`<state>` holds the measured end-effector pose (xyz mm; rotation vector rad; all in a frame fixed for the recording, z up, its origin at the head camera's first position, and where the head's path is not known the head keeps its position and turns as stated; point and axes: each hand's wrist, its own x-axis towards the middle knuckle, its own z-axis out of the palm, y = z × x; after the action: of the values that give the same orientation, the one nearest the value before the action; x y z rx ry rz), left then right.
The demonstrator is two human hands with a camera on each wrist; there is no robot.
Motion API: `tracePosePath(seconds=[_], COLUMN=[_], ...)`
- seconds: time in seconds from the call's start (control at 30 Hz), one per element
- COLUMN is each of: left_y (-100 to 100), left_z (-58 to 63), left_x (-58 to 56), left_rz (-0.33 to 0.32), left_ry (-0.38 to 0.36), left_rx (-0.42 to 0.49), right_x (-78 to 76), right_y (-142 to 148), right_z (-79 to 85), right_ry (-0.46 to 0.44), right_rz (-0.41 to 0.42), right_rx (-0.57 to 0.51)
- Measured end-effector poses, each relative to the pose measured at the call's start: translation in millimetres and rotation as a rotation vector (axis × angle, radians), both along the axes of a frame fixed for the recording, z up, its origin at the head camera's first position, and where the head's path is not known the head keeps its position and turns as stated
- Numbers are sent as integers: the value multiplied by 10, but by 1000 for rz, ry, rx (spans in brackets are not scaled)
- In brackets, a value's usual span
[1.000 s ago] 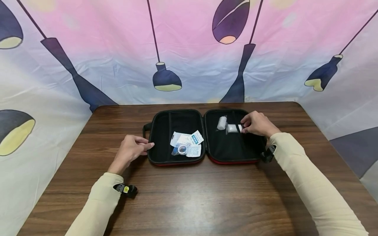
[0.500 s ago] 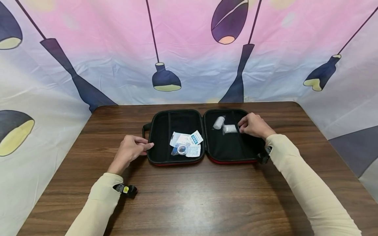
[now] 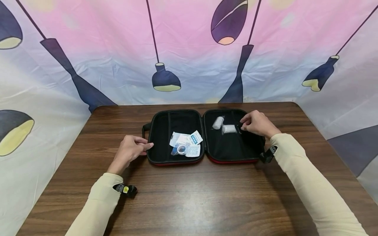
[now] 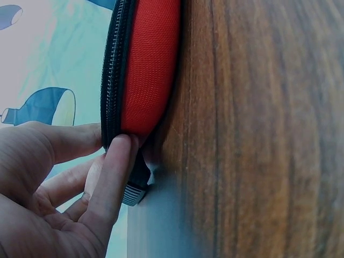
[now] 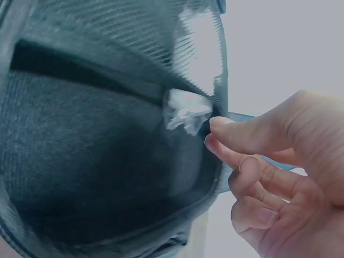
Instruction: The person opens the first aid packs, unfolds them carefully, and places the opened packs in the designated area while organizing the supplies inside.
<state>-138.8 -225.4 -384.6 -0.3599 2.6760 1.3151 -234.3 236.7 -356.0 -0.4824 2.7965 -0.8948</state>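
Note:
A black-lined zip case [image 3: 177, 118] with red outer sides lies spread open on the table. My left hand [image 3: 130, 150] grips its left rim, thumb above and fingers beneath; in the left wrist view the fingers meet the red side [image 4: 153, 64] under the zipper. In the right half, my right hand [image 3: 257, 124] pinches a black elastic strap [image 3: 238, 128] between thumb and index finger. One wrapped white bandage roll [image 3: 229, 129] lies against that strap, partly behind its ribbed band [image 5: 134, 43] in the right wrist view. A second bandage roll [image 3: 218, 123] lies beside it.
White and blue paper packets [image 3: 193, 150] and a roll of white tape [image 3: 181, 149] in a clear bag lie in the case's left half. A carry handle [image 3: 145, 128] sticks out at the left. Behind the wooden table [image 3: 189, 196] hangs a printed cloth [image 3: 127, 78].
My right hand shifted left, then back a little to the right. Both bandage rolls moved left, and the strap no longer crosses the nearer one. My left hand stays at the rim.

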Motion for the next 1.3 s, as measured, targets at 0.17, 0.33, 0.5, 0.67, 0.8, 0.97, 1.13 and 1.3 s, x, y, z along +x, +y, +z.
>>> tracePosePath(seconds=[0.17,0.33,0.5,0.67,0.8,0.97,1.13,1.3], left_y=[-14,-13,-18,-19,-13,-2,-5,-15], left_z=[-11,-7,-3,-11,-6,-7,-9,-20], left_x=[1,0,4,6,0,0,0,-2], left_rz=[-4,-3,-7,-9,-10,-9,-6,-4], left_ry=[4,6,3,6,5,3,9,11], left_rx=[0,0,-1,-5,1,-2,1,3], right_x=[57,130,226,326,380,436,489,518], right_y=[-92,-270,-492,-707,-875,-1064,-1241,-1395], right_z=[88,137,151,149,121,65,46,12], right_ry=[32,44,58,42,62,81,71,70], right_rz=[0,34,76,119,168,235,263,289], right_rx=[-5,4,11,15,18,-2,-9,7])
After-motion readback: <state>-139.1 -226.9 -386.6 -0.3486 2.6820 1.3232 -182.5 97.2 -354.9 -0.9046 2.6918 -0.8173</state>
